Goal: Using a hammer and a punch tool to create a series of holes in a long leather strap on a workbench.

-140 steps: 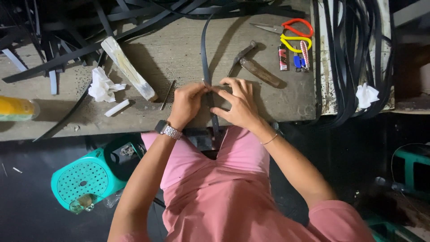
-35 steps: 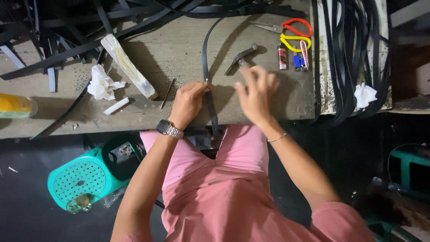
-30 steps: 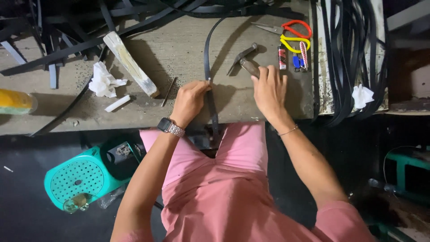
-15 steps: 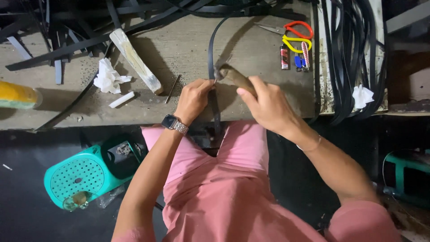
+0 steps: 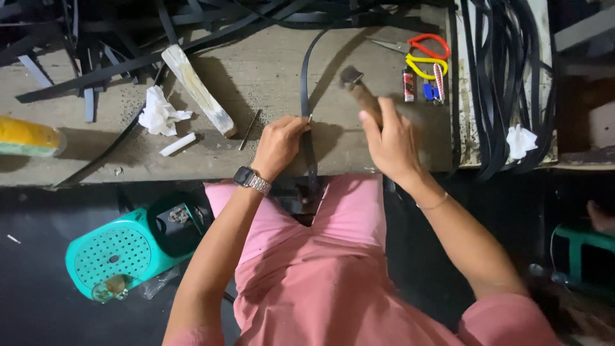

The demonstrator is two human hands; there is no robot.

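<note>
My left hand (image 5: 280,145), with a watch on the wrist, presses a black strap (image 5: 305,77) down on the worn wooden bench (image 5: 269,70) near its front edge; a small metal piece shows at my fingertips. My right hand (image 5: 389,143) grips the wooden handle of a hammer (image 5: 357,87), lifted and blurred, its head to the right of the strap. The strap runs from the bench's back edge down over the front between my knees.
A wooden block (image 5: 196,90), crumpled white paper (image 5: 157,112), a white stick (image 5: 177,144) and a thin metal rod (image 5: 249,129) lie left. Scissors (image 5: 423,52) and lighters (image 5: 421,85) sit at right, black straps (image 5: 506,77) beyond. A teal stool (image 5: 122,250) stands below.
My right hand reached right, picked up the hammer and brought it back over the strap; it is now raised. My left hand has stayed on the strap.
</note>
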